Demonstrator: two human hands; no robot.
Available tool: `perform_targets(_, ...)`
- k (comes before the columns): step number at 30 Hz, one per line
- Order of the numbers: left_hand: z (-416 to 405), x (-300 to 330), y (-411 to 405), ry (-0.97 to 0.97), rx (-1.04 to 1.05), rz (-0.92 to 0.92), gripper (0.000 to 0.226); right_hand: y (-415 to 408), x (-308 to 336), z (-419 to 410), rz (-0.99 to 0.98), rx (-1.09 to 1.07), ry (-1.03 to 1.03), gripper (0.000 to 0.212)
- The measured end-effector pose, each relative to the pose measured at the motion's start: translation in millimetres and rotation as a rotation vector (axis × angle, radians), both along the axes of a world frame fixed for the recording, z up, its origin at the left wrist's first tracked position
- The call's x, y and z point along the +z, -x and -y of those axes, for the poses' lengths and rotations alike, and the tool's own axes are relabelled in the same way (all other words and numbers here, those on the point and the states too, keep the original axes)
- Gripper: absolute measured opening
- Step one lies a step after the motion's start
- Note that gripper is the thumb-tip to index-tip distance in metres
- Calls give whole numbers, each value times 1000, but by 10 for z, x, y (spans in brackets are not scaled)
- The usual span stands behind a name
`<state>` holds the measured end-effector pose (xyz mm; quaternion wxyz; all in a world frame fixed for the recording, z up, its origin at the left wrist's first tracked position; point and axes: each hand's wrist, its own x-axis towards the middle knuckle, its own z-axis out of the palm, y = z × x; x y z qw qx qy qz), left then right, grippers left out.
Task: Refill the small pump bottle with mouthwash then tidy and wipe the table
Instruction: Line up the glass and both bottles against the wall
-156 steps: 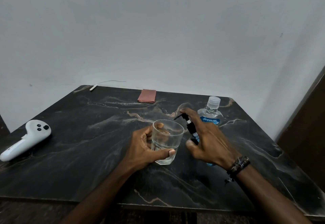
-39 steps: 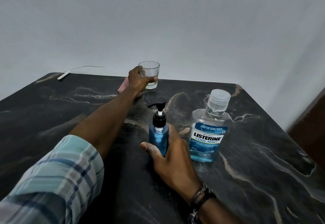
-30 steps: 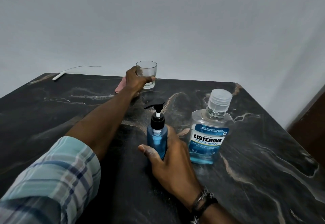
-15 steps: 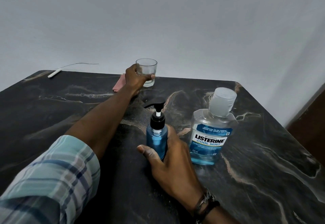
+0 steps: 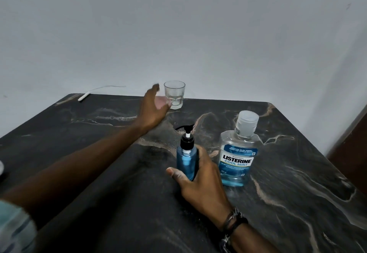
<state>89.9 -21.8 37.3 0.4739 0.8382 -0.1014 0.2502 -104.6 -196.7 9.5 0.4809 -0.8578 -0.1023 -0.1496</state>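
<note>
The table (image 5: 278, 203) is dark marble, and it carries everything I am tidying. The mouthwash (image 5: 239, 153) is the biggest thing on it, standing upright with its cap on, just right of the pump bottle and apart from my fingers. It holds only a shallow band of blue at the bottom.

My right hand (image 5: 200, 181) is wrapped around the pump bottle (image 5: 186, 157), thumb toward me, fingers curled behind. The bottle stands upright near the table's middle, full of blue liquid, pump head screwed on, nozzle pointing left. So I judge the refill done and the tidying in hand.

My left hand (image 5: 154, 107) is at the far edge with fingers spread and loose, holding nothing. It is blurred, and its fingertips lie right at the glass (image 5: 174, 97). I cannot tell whether they touch it. The glass stands upright by the wall.

To do this well, I draw the left hand away low and straight so it does not tip the glass. I keep a firm hold on the pump bottle's body, not its head, so nothing squirts out. I set it beside the mouthwash toward the back, which leaves open surface for wiping.

A white cable (image 5: 84, 97) lies at the far left corner.
</note>
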Motion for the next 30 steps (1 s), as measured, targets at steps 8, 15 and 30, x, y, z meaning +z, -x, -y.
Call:
perform_targets(8,-153,-200,1539,362,-524,-364,58,89,39,-11,75,-102,116,52)
perform_targets(15,118,-265,1856,448,-556,-410,51,134,68,-27,71,-146,48,48)
perform_targets(30,338,-236,1622,460,-440,-278,42,231,106,-12,36,-134,127,42)
